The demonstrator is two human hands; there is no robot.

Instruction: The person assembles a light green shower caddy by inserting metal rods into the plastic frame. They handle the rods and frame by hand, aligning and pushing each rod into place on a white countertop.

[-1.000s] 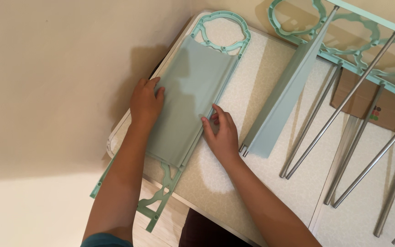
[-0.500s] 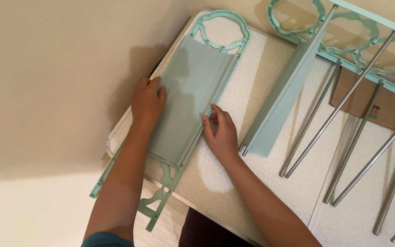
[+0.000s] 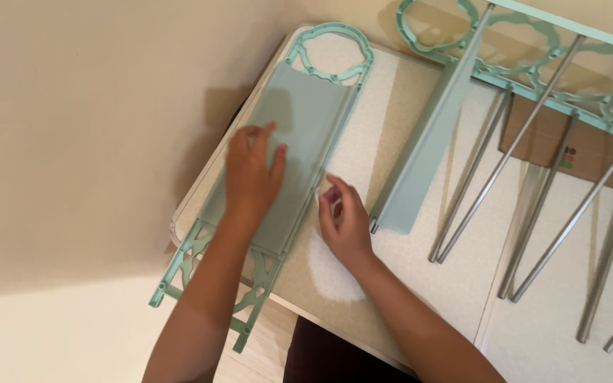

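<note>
Carefully: left hand flat, fingers released, pressing panel into frame; right hand fingers loosely curled, steadying right edge.

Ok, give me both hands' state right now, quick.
Left hand: open, palm flat on the pale green panel.
Right hand: fingers curled at the panel's right edge; a grip cannot be told.
</note>
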